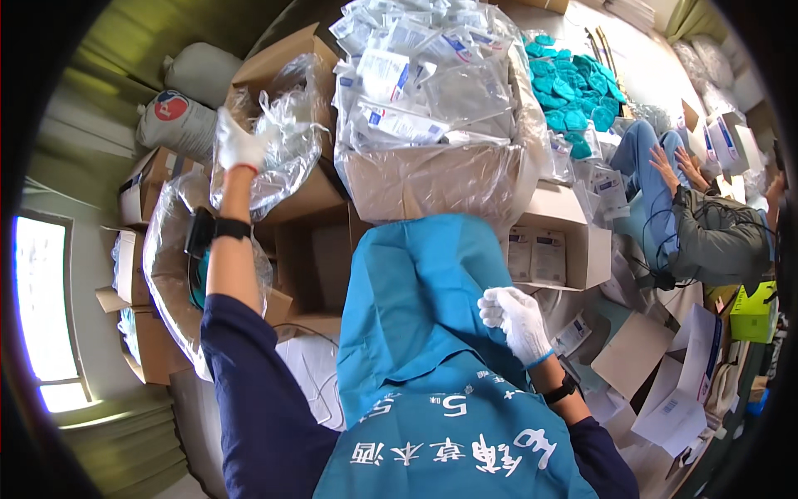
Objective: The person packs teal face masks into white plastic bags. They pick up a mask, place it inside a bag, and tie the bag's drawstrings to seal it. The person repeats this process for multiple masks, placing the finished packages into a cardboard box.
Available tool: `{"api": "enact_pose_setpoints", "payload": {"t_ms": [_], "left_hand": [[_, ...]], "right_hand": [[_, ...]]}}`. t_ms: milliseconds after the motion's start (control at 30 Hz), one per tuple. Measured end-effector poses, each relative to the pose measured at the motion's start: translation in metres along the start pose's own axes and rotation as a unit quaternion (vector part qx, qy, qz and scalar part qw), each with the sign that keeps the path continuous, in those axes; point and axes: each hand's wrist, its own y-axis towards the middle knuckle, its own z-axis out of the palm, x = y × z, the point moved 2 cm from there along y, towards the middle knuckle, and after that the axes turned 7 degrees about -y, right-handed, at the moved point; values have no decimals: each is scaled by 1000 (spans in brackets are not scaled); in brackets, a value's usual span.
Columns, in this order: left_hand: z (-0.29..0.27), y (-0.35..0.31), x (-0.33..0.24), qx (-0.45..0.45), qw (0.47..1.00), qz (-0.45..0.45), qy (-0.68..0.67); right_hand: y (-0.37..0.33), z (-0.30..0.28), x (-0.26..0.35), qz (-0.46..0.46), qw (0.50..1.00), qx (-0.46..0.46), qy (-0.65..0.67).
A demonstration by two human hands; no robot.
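My left hand [239,145], in a white glove, reaches out over a cardboard box [320,46] lined with crumpled clear plastic film [301,104]. Its fingers point away and its thumb stands off to the right; the hand lies against the film, and I make out nothing held in it. My right hand [514,320], also white-gloved, is over my teal apron [416,283] at the right of my lap. Its fingers are loosely bent with nothing in them. Straight ahead, a large plastic-lined carton [440,179] is heaped with clear sealed packets [399,79].
Below my left forearm is a plastic-lined box [179,274]. An open carton [557,241] with upright packets stands right of my lap. Teal fabric pieces [573,87] pile at the far right, near a seated person [715,233]. Cardboard boxes [636,353] lie at the right.
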Motion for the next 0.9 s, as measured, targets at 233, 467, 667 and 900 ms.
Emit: {"api": "enact_pose_setpoints", "payload": {"t_ms": [233,467,667,900], "left_hand": [[63,-114,21,129,988,35,-81],[110,-301,-37,302,951,-31,-60],[118,-288,-47,334,937,-99,-18],[126,-276,-51,323,939,-106,-43]], "right_hand": [[33,-37,9,-36,996,-79,-12],[198,-163,-51,9,921,-242,-306],[260,-197,-50,213,666,-319,-639],[305,-236,-91,257,627,-267,-685]]}}
